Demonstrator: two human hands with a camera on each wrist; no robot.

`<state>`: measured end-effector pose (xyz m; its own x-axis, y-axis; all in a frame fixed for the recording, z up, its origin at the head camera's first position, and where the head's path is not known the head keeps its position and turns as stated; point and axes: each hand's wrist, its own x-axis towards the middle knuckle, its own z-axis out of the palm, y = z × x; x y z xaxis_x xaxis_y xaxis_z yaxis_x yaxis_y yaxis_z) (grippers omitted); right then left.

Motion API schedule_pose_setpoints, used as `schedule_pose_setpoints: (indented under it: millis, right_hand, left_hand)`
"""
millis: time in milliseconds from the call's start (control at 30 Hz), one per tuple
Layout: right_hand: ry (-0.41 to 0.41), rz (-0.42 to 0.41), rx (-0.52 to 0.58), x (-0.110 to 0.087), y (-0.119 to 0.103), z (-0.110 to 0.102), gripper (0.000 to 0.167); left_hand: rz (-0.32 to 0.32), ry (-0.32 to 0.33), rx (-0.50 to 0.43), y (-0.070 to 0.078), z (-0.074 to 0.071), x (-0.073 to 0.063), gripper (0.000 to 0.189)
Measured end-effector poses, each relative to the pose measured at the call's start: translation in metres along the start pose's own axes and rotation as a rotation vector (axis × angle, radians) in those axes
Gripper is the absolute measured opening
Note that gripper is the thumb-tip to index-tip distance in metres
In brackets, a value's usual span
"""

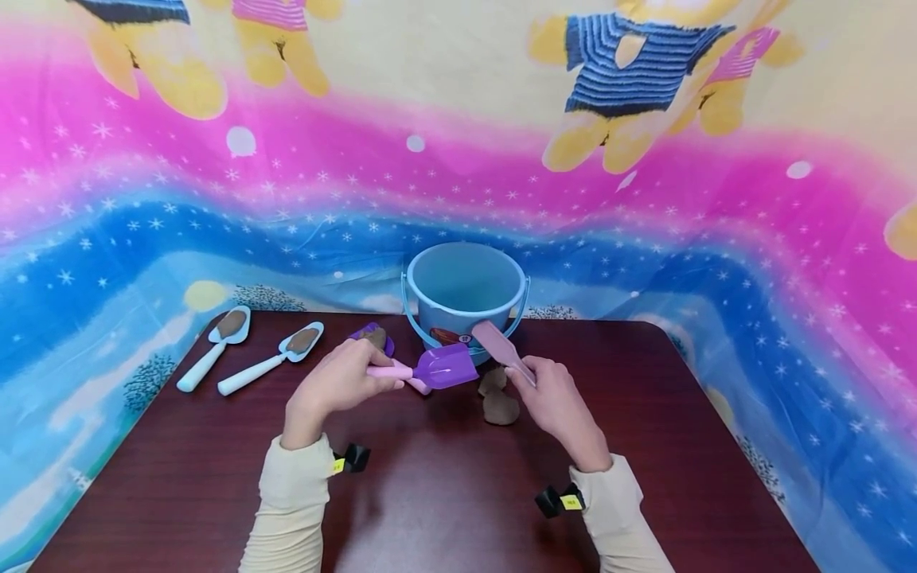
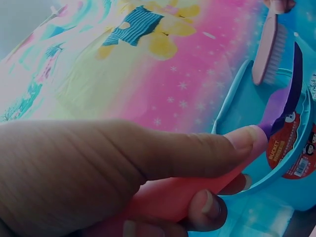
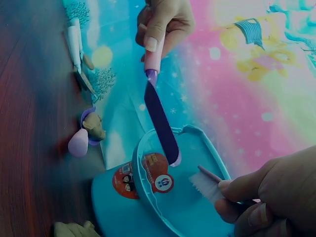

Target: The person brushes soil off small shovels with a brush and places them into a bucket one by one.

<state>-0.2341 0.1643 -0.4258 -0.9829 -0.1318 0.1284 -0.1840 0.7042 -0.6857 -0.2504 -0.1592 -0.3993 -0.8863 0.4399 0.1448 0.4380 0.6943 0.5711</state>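
Note:
My left hand (image 1: 342,380) grips a small toy shovel (image 1: 447,368) by its pink handle, and its purple blade shows bare in the head view. In my right hand (image 1: 557,404) is a pink brush (image 1: 494,342) with white bristles (image 3: 206,185), pinched at the handle. Both tools are raised in front of the light blue bucket (image 1: 438,313); in the left wrist view the brush and the blade overlap it. Below the brush, two brown clay-like lumps (image 1: 501,408) lie on the table by the bucket's base.
Two scoops with whitish handles (image 1: 203,368) lie at the left of the dark wooden table (image 1: 430,493), each bearing a brown lump (image 1: 302,341). Another purple shovel (image 1: 389,345) with a lump lies behind my left hand. A printed cloth (image 1: 344,191) hangs behind the table.

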Motion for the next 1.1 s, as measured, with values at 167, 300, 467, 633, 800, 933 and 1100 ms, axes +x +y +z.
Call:
schedule_pose_setpoints:
  millis: [167,300,467,633,800,933,1100]
  right_hand:
    - [-0.021,-0.009,0.04,-0.001,-0.004,0.005,0.021]
    - [-0.029,-0.025,0.037,-0.001,-0.008,0.011,0.02]
    - [-0.029,-0.059,0.038,-0.002,-0.012,0.021,0.019]
    - [-0.074,-0.076,0.109,-0.004,-0.018,0.029,0.015]
    - [-0.101,-0.11,0.13,-0.008,-0.024,0.036,0.013]
    - [-0.099,-0.161,0.102,-0.01,-0.028,0.043,0.013]
    - [-0.104,-0.194,0.09,-0.011,-0.03,0.053,0.017]
  left_hand:
    - [0.001,0.004,0.0,-0.001,0.0,0.001,0.022]
    - [0.001,0.012,0.0,0.0,0.002,0.002,0.019]
    - [0.004,0.034,0.013,0.0,0.003,0.004,0.019]
    - [0.026,0.065,0.046,0.001,0.004,0.003,0.025]
    - [0.029,0.088,0.058,0.001,0.004,0.004,0.03]
    - [0.045,0.104,0.052,0.001,0.004,0.004,0.026]
    - [0.067,0.116,0.048,0.002,0.003,0.005,0.023]
